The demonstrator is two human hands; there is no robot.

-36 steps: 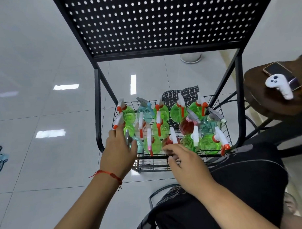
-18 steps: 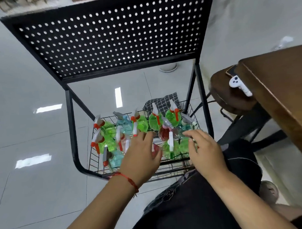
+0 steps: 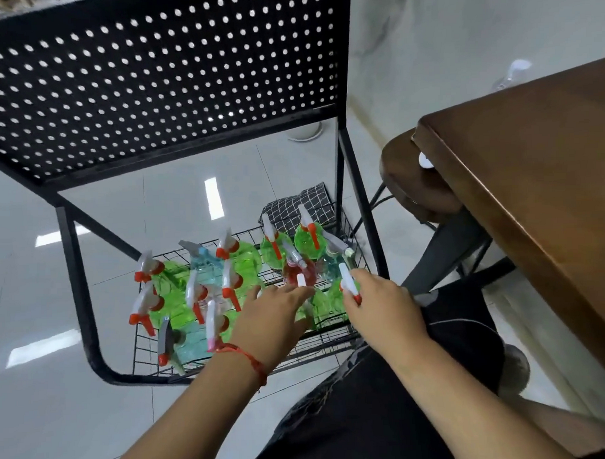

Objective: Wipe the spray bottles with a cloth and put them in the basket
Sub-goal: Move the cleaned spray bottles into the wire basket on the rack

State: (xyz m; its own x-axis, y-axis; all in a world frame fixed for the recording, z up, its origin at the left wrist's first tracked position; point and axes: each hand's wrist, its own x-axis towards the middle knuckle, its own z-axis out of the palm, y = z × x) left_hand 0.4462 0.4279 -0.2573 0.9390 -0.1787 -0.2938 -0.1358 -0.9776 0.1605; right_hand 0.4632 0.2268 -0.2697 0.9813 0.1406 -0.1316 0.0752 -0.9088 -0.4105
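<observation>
Under a black perforated shelf, inside its frame, a wire basket packed with upright spray bottles: mostly green, a few blue, white sprayer heads with orange or pink triggers. Among them, towards the right, a single red bottle. At the basket's far right corner, a folded black-and-white checked cloth, right against the nearest green ones.

Over the front row, the left grip, a red string round the wrist. Stretched flat, fingers straight and close together, closed on nothing. Fingertips just beside a white sprayer head near the red bottle; touching or not, cannot tell.

At the basket's front right corner, the right grip. Fingers curled round the white head of a green bottle standing inside the basket, an orange trigger tip showing beneath the thumb.

To the right, a brown wooden tabletop, with a round stool partly under it. Below everything, pale glossy floor tiles.
</observation>
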